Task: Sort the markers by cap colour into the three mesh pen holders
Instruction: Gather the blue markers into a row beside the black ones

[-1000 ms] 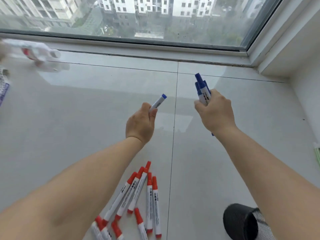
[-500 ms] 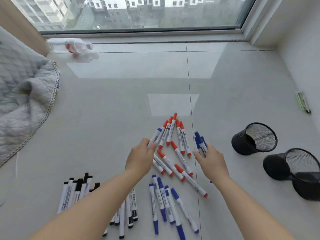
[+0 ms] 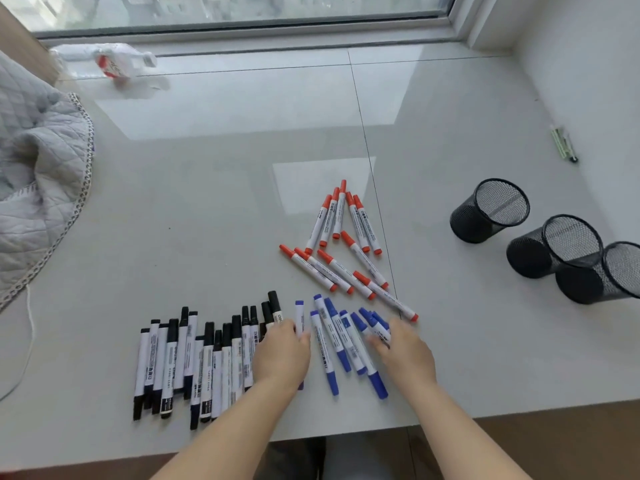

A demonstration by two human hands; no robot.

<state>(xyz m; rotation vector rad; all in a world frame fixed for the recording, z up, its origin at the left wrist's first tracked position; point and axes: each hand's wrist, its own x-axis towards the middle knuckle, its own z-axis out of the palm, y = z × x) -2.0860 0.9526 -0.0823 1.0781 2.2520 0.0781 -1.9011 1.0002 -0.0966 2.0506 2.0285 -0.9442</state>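
Since the earlier frame, both hands have been lowered from above the red-capped markers to the blue-capped group at the near edge of the table [image 3: 214,188]. A single blue-capped marker [image 3: 299,318] is held in the grip of the left hand [image 3: 282,355], fingers curled around its barrel, cap pointing away. A small bundle of blue-capped markers [image 3: 375,323] is clasped in the grip of the right hand [image 3: 405,351]. Between the two hands, several loose blue markers [image 3: 341,344] are laid side by side on the table. A row of black-capped markers [image 3: 194,362] is spread to the left, and the red-capped markers [image 3: 346,247] are scattered farther away. Three black mesh pen holders [image 3: 568,244] are lying on their sides at the right, two of them touching. A grey quilted cloth [image 3: 38,181] is bunched at the left edge.
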